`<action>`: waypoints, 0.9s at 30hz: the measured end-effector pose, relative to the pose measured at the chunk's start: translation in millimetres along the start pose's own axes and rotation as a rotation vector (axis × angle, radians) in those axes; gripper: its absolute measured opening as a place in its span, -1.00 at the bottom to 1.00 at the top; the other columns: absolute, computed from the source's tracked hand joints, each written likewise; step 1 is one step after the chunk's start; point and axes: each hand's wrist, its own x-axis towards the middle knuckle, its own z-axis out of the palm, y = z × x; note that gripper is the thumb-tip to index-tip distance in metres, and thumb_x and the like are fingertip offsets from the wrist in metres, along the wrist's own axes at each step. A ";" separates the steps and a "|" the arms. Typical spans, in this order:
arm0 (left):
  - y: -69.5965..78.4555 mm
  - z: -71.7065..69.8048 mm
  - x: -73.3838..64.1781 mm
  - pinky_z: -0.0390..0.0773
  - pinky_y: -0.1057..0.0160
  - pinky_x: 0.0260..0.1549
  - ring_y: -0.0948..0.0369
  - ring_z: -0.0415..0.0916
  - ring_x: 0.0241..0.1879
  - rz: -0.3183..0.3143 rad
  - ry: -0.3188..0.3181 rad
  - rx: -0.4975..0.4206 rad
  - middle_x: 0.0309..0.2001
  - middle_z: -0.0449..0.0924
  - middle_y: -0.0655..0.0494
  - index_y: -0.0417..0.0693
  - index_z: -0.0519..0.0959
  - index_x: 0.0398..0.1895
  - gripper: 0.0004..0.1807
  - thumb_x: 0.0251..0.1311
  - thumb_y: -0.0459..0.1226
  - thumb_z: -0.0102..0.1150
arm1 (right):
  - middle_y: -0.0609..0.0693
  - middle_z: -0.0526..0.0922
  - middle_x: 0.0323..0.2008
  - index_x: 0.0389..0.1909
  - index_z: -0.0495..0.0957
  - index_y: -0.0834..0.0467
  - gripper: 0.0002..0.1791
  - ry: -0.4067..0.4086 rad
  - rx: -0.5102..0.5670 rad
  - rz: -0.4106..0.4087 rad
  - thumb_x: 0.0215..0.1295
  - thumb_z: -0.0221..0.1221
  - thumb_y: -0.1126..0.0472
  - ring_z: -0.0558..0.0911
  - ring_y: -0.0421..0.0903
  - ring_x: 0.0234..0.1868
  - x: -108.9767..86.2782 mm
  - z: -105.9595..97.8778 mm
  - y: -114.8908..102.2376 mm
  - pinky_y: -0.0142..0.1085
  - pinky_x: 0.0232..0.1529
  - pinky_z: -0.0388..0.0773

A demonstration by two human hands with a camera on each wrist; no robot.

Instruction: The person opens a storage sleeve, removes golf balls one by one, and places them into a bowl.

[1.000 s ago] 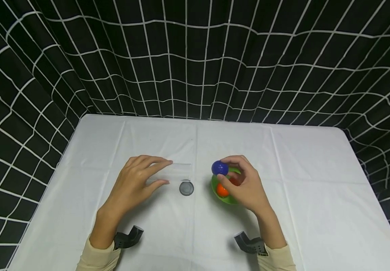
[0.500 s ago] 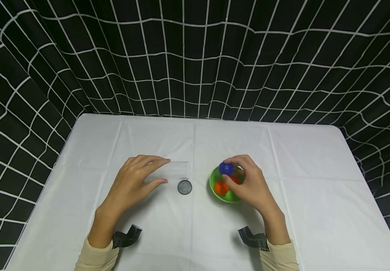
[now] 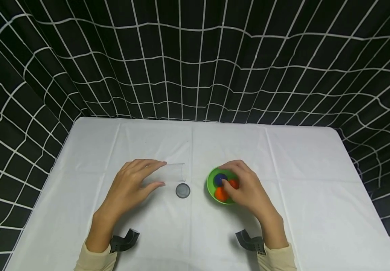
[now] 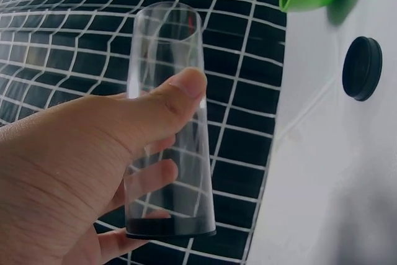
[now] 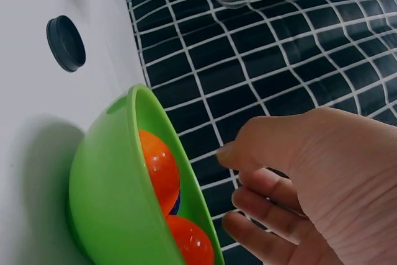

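Note:
My left hand holds a clear plastic tube between thumb and fingers. The tube has a dark base at one end and lies sideways in the head view, where it is barely visible. Over a green bowl hovers my right hand, its fingers relaxed and apart from the balls in the right wrist view. Inside the bowl are a blue ball, an orange ball and a red-orange ball. The right hand partly covers the bowl in the head view.
A round dark grey lid lies on the white-covered table between the tube and the bowl. Black cloth with a white grid surrounds the table's back and sides. Each wrist bears a black camera mount.
My right hand has lowered the blue ball into the green bowl and let go of it. The left hand keeps its hold on the tube, with little movement.

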 end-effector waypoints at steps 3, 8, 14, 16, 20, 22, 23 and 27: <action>-0.5 1.8 -1.5 0.62 -0.06 0.18 0.07 0.69 0.16 -0.008 0.004 -0.011 0.14 0.77 0.14 0.16 0.67 0.29 -0.40 0.14 -0.07 0.58 | 0.02 0.68 0.09 0.09 0.70 0.18 -0.63 0.020 -0.014 0.019 0.26 0.40 0.38 0.70 0.07 0.15 -1.9 -0.8 -0.3 0.04 0.28 0.61; 0.9 3.8 -1.3 0.68 -0.02 0.04 0.10 0.69 0.10 -0.023 0.001 -0.044 0.13 0.75 0.13 0.18 0.54 0.44 -0.27 0.18 -0.09 0.57 | -0.01 0.69 0.07 0.07 0.71 0.15 -0.67 0.047 -0.020 0.004 0.29 0.41 0.34 0.71 0.02 0.15 -2.4 -3.3 0.4 -0.09 0.28 0.60; -0.2 5.9 -0.1 0.71 0.03 0.07 0.14 0.67 0.15 -0.062 -0.002 -0.110 0.14 0.69 0.11 0.15 0.48 0.49 -0.22 0.19 -0.15 0.57 | 0.02 0.71 0.08 0.10 0.69 0.16 -0.66 0.078 -0.014 -0.018 0.31 0.40 0.35 0.73 0.04 0.11 -1.7 -7.9 3.5 -0.11 0.24 0.63; -2.3 6.9 0.7 0.69 0.05 0.14 0.17 0.66 0.17 -0.088 -0.006 -0.175 0.14 0.68 0.12 0.13 0.50 0.46 -0.24 0.17 -0.18 0.58 | 0.08 0.71 0.10 0.19 0.64 0.18 -0.57 0.090 -0.001 -0.016 0.31 0.39 0.38 0.74 0.11 0.11 -1.8 -9.4 4.3 0.02 0.21 0.67; -9.7 9.3 2.7 0.69 0.10 0.17 0.19 0.64 0.16 -0.133 -0.025 -0.330 0.13 0.67 0.11 0.03 0.55 0.34 -0.33 0.14 -0.26 0.60 | 0.20 0.69 0.15 0.41 0.49 0.17 -0.37 0.115 0.036 0.001 0.32 0.37 0.41 0.72 0.18 0.15 -2.0 -12.3 4.6 0.15 0.21 0.68; -13.9 10.9 3.0 0.71 0.09 0.16 0.15 0.65 0.15 -0.159 -0.042 -0.388 0.12 0.67 0.08 -0.03 0.55 0.29 -0.36 0.12 -0.30 0.60 | 0.22 0.69 0.15 0.45 0.44 0.15 -0.33 0.122 0.047 0.007 0.33 0.36 0.41 0.71 0.18 0.18 -2.0 -13.7 4.5 0.15 0.22 0.67; -15.7 11.7 2.8 0.72 0.08 0.16 0.13 0.65 0.15 -0.179 -0.056 -0.418 0.12 0.67 0.05 -0.05 0.54 0.27 -0.37 0.12 -0.32 0.60 | 0.21 0.68 0.16 0.46 0.44 0.14 -0.32 0.124 0.048 0.009 0.33 0.36 0.40 0.70 0.17 0.19 -1.9 -14.2 4.7 0.14 0.23 0.67; -21.9 15.5 -1.2 0.71 0.04 0.18 0.12 0.65 0.13 -0.276 -0.136 -0.482 0.08 0.68 0.00 -0.03 0.50 0.19 -0.41 0.12 -0.31 0.59 | 0.18 0.69 0.14 0.43 0.47 0.15 -0.35 0.138 0.036 -0.007 0.33 0.36 0.40 0.74 0.14 0.15 -2.4 -15.3 5.7 0.03 0.21 0.69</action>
